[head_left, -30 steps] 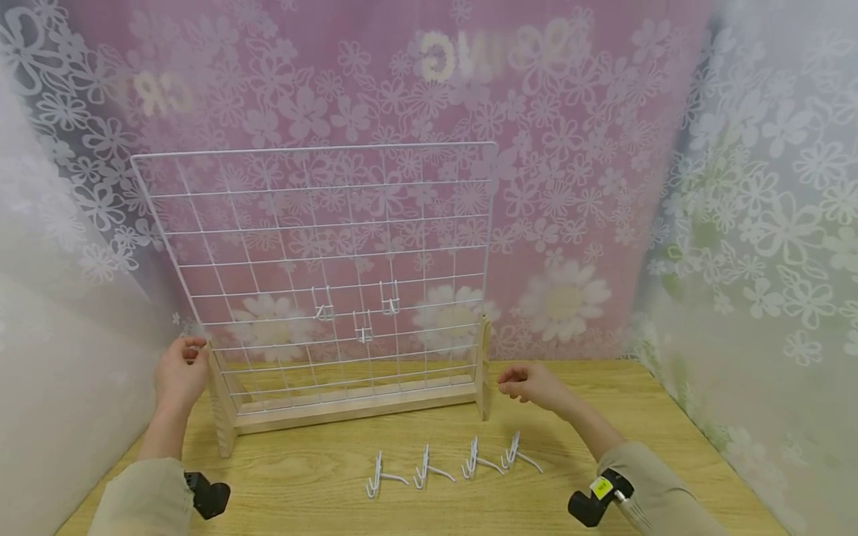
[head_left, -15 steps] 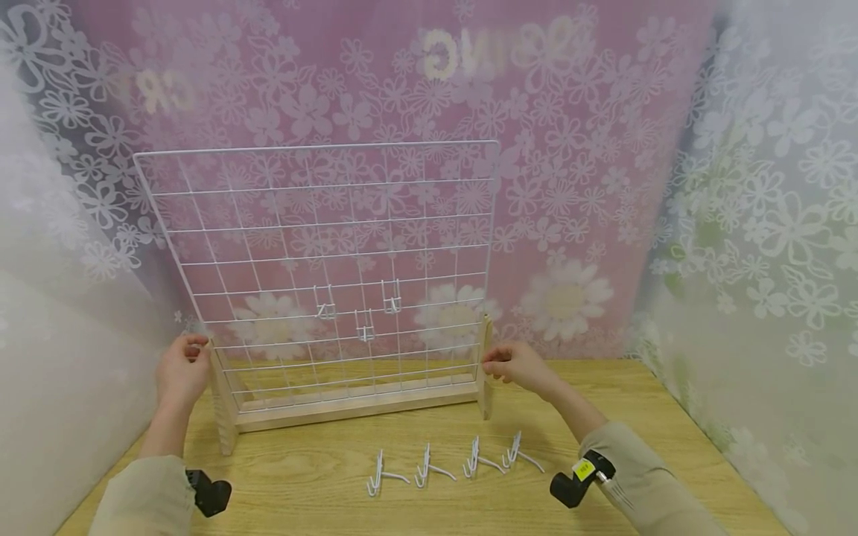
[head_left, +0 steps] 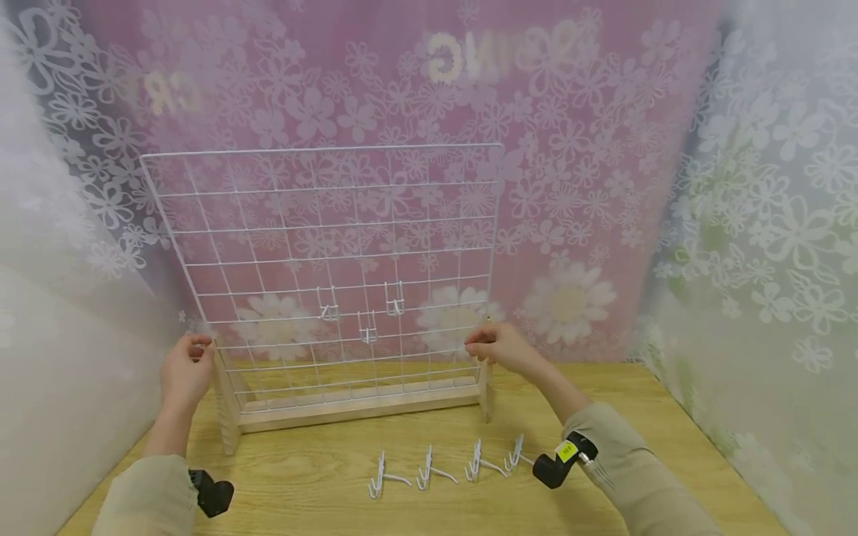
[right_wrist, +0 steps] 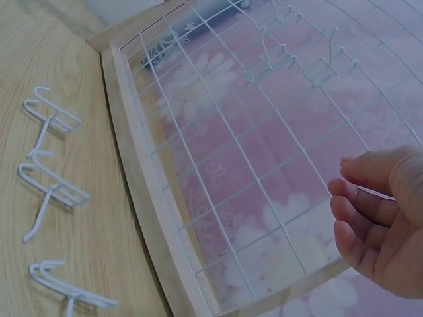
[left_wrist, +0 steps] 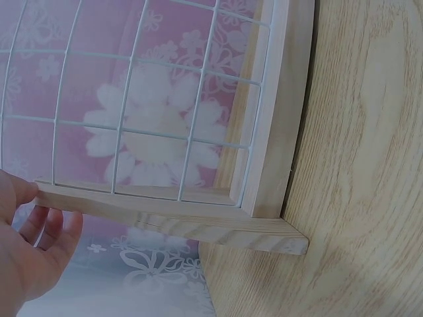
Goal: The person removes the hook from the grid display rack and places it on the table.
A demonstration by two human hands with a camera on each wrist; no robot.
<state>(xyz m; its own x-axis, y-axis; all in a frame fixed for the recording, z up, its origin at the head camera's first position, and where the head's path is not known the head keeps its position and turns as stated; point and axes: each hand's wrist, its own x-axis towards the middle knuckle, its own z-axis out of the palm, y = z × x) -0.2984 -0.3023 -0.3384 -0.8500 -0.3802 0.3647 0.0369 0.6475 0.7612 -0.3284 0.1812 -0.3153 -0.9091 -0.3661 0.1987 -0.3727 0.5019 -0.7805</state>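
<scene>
A white wire grid panel (head_left: 315, 223) stands upright in a wooden stand (head_left: 362, 408). Three white wire hooks hang on it, among them a hook (head_left: 368, 335) lowest of the group. My left hand (head_left: 188, 372) pinches the top of the stand's left upright, with the thumb (left_wrist: 21, 189) on one side and fingers on the other. My right hand (head_left: 506, 348) is in front of the right upright, its fingers loosely curled and holding nothing. In the right wrist view the right fingertips (right_wrist: 340, 205) are close to the grid's wires.
Several loose white hooks lie in a row on the wooden table (head_left: 302, 476) before the stand, one of them a hook (head_left: 382, 476) at the left end. A pink flowered curtain (head_left: 570, 186) hangs behind. Pale walls (head_left: 771, 335) flank the table.
My right hand has moved left and up, from beside the right upright to in front of it. My left hand has stayed at the left upright.
</scene>
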